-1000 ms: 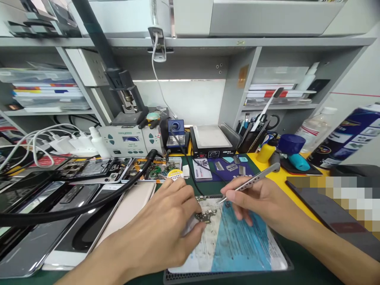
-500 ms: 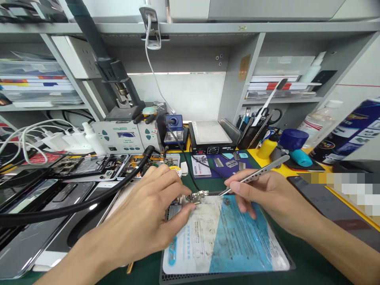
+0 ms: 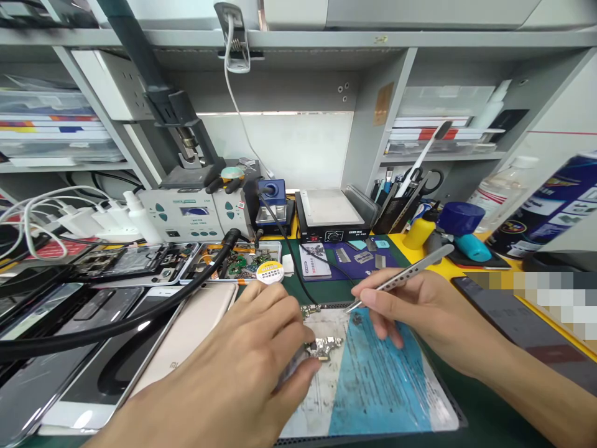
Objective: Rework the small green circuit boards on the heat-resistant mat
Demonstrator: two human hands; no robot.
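Observation:
Between the thumb and fingers of my left hand (image 3: 265, 354) is a small circuit board (image 3: 326, 347) with metal parts along its edge. It is over the pale side of a worn white and blue mat (image 3: 382, 379). A second small board (image 3: 310, 310) shows just behind my left fingers, near the mat's back edge. My right hand (image 3: 405, 298) is closed round metal tweezers (image 3: 401, 274), whose tips point down-left to the mat's back edge. Close under those fingers a small dark bit (image 3: 357, 318) lies on the blue part.
Phones and phone shells (image 3: 107, 354) lie at left, crossed by a thick black hose (image 3: 140, 317). Behind stand a rework station (image 3: 191, 214), a tray of parts (image 3: 228, 261) and a heating plate (image 3: 331, 211). A dark phone (image 3: 522, 323) lies at right.
My left hand has moved toward me and slightly right with the circuit board, uncovering the second board and the parts tray behind. My right hand and the tweezers have hardly moved.

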